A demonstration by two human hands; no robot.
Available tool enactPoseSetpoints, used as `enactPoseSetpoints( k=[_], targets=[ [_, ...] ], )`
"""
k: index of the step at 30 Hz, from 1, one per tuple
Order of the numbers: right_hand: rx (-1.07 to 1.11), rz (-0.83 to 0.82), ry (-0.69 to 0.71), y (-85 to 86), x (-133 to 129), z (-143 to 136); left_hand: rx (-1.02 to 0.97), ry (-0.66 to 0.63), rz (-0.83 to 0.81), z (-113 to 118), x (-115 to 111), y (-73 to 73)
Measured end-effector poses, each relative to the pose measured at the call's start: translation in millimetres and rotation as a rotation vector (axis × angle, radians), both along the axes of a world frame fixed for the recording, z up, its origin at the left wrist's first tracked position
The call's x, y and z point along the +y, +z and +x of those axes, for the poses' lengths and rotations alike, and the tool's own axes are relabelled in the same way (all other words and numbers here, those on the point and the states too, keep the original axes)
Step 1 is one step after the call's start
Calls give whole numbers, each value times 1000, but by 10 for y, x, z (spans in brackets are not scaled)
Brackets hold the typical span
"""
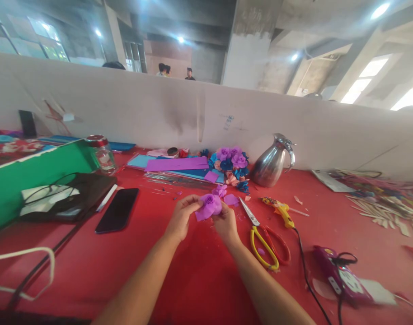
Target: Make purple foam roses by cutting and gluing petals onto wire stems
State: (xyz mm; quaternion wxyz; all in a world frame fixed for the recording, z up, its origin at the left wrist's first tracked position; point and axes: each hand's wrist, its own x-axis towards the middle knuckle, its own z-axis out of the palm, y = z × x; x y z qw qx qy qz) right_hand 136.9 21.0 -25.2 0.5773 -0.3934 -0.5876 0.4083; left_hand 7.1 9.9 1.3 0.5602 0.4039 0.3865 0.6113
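Observation:
Between my two hands, above the red table, is a purple paper flower (210, 206) with a tightly curled centre. My left hand (183, 217) pinches its left edge, where a flat petal sticks out. From the right, my right hand (226, 222) is closed on the flower's lower right side; those fingertips are partly hidden behind it. Just beyond lie another purple flower (220, 190) and a loose purple paper piece (231, 199). Scissors (263, 239) with one yellow and one red handle rest right of my right hand, blades pointing away.
A yellow glue gun (281, 211) and a purple power strip (345, 276) with cords lie to the right. Behind stand a metal jug (269, 163), finished paper flowers (238, 159) and purple paper strips (176, 164). A phone (117, 210) and a glass jar (103, 155) are on the left.

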Motion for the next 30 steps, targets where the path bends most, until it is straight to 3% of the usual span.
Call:
enactPoseSetpoints(
  k=[6, 13, 18, 30],
  targets=[
    [-1, -4, -25, 19, -9, 2, 47, -28, 15, 6, -9, 10],
    [-159, 42, -159, 40, -5, 27, 148, 203, 194, -5, -39, 58],
    [-195, 77, -154, 49, -19, 27, 328, 274, 278, -3, -77, 105],
    [-194, 55, -104, 7, -22, 24, 451, 297, 329, 10, -108, 152]
  ],
)
